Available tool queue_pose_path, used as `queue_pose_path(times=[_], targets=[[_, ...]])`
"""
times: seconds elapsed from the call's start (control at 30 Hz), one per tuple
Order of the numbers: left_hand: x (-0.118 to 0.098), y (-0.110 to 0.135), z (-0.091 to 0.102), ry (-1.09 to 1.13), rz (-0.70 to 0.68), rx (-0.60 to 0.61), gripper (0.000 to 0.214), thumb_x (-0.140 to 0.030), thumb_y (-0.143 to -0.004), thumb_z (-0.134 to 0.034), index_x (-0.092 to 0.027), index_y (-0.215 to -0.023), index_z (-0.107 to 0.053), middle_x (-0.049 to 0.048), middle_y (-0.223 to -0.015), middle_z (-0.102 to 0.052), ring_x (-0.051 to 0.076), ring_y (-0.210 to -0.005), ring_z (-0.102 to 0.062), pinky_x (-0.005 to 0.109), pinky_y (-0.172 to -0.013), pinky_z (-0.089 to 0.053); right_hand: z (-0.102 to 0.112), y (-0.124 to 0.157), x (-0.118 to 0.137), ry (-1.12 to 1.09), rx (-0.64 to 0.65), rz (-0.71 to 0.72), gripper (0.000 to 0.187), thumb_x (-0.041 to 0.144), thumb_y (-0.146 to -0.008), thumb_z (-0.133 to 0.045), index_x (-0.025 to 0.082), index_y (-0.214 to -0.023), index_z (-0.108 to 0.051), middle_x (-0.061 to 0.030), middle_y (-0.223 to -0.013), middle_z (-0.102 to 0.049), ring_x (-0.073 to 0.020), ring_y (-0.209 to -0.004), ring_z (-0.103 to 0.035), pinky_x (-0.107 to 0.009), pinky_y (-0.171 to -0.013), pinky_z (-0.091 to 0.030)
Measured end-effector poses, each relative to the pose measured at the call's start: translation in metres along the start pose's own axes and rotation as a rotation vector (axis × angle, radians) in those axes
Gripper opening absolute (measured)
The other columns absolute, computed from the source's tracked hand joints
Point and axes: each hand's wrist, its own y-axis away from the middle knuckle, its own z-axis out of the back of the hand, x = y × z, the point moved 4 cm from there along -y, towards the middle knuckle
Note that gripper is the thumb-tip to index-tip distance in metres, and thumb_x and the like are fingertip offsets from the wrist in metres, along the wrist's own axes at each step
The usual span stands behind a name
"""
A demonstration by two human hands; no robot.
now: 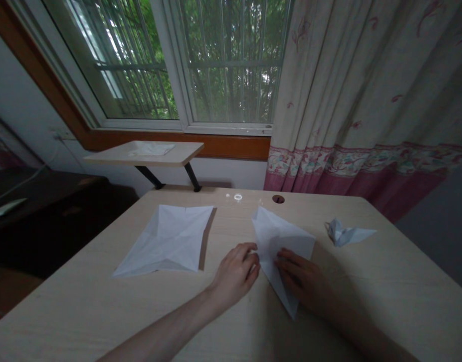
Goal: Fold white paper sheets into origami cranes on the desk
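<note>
My left hand (236, 274) pinches the left edge of a folded white paper sheet (281, 246) lying on the light wood desk (102, 296). My right hand (300, 274) rests on the same sheet, its fingers pressing the near part of the fold. The sheet has a pointed tip reaching toward me. Left of my hands lies a larger creased white paper (166, 241), opened out into a star-like shape. A small finished paper crane-like figure (346, 234) sits to the right, apart from both hands.
A small white shelf-table (144, 153) with a paper on it stands beyond the desk under the window. A round cable hole (278, 199) sits near the desk's far edge. A floral curtain (366, 100) hangs to the right, and a dark cabinet (38, 211) stands at left.
</note>
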Motion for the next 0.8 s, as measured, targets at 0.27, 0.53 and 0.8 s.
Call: queue_pose_path(times=[0.27,0.53,0.8], targets=[[0.0028,-0.0032,0.0030,-0.039,0.090,-0.043,0.004,-0.016,-0.089,-0.062,-0.019,-0.086,-0.061,0.0068,-0.106,-0.061,0.024,-0.096,-0.061,0.039,-0.083,-0.055,-0.0081,0.0058,0.0070,0.088,0.073,0.071,0.038,0.012,-0.090,-0.047,0.019,-0.120,-0.070,-0.0108,-0.128,-0.068,-0.0261,-0.114,-0.067,-0.041,-0.094,-0.058],[0.0060,-0.0032,0.0020,-0.011,0.143,-0.003,0.010,-0.013,-0.086,-0.068,-0.019,-0.086,-0.060,0.0054,-0.107,-0.061,0.024,-0.098,-0.059,0.038,-0.085,-0.052,-0.0063,0.0042,0.0084,0.090,0.018,0.094,0.037,0.012,-0.090,-0.049,0.022,-0.118,-0.071,-0.0080,-0.122,-0.071,-0.0246,-0.112,-0.067,-0.041,-0.095,-0.056],[0.0082,-0.0047,0.0030,0.052,0.176,-0.026,0.017,-0.012,-0.079,-0.075,-0.020,-0.084,-0.060,0.0043,-0.105,-0.061,0.024,-0.099,-0.059,0.038,-0.086,-0.050,-0.0044,0.0006,0.0074,-0.010,0.039,0.064,0.035,0.015,-0.094,-0.050,0.025,-0.122,-0.068,-0.0062,-0.122,-0.071,-0.0250,-0.113,-0.063,-0.046,-0.097,-0.053]])
